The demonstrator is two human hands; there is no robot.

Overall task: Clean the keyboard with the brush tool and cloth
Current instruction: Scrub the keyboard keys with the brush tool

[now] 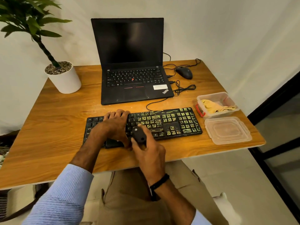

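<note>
Gripping brush tool in right hand, fingers curled round its dark body, working end down at mid keys of keyboard; bristles not visible. Pressing left hand flat on left-side keys, fingers fairly straight, nothing held, prob. to steady the board. Looks like brushing step, part done: left keys dark, yellowish grime thick on right half & numpad. Next: sweep rightward row by row, light strokes btwn keys, w/o flicking debris toward laptop. Cloth lying in open container at right edge of table, lid just beside; wiping prob. not yet begun.
</note>
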